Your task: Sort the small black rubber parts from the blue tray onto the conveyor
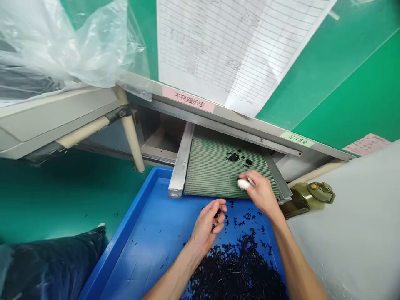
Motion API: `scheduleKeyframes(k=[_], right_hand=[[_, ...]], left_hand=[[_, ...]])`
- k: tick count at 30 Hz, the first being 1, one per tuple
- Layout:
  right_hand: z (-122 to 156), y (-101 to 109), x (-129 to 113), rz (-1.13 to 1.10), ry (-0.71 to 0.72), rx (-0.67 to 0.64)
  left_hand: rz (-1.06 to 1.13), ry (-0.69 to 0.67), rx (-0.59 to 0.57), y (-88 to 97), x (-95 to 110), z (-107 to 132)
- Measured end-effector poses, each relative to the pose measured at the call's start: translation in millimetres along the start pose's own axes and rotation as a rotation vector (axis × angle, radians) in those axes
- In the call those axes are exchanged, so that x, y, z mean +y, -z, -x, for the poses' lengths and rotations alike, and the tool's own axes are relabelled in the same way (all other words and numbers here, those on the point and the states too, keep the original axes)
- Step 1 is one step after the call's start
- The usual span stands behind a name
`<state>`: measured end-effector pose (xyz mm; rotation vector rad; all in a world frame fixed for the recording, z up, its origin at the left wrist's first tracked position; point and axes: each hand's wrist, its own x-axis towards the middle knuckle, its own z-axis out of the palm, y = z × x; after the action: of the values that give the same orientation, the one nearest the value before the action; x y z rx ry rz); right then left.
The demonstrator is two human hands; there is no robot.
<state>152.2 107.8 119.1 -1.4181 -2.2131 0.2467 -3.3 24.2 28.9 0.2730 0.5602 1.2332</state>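
Note:
My left hand (208,225) is half curled over the blue tray (146,225), with small black parts (217,213) showing between its fingers. Over the near part of the green ribbed conveyor belt (206,166), my right hand (259,189) is closed in a pinch. Something white (243,184) shows at its fingertips; blur hides whether it is a held item or a finger covering. On the belt beyond lie black round pieces (233,157) and a few small bits. A heap of small black parts (237,271) fills the tray's near right, with loose ones scattered toward the belt.
Metal rails (182,162) flank the belt. Above it runs a machine ledge with labels and a paper form (231,50). An olive bottle (312,196) stands at the right. A pale tube frame (133,141) and clear plastic bag (93,46) are at left, a dark bag (53,262) below.

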Motion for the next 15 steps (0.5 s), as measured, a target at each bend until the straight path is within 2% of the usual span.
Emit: scheduleKeyframes(k=[3, 5, 8, 15], right_hand=[[47.1, -20.6, -22.4, -0.134, 0.037, -0.041], [66.6, -32.4, -30.1, -0.161, 0.018, -0.037], [78.6, -39.2, -33.7, -0.15, 0.008, -0.03], [89.2, -26.4, -27.2, -0.215, 0.043, -0.141]], left_hand=[[-0.043, 0.015, -0.064, -2.0, -0.9, 2.1], [-0.073, 0.046, -0.096, -1.1, -2.7, 2.5], [-0.099, 0.07, -0.099, 1.6, -4.4, 1.7], [-0.124, 0.046, -0.106, 0.7, -3.0, -0.2]])
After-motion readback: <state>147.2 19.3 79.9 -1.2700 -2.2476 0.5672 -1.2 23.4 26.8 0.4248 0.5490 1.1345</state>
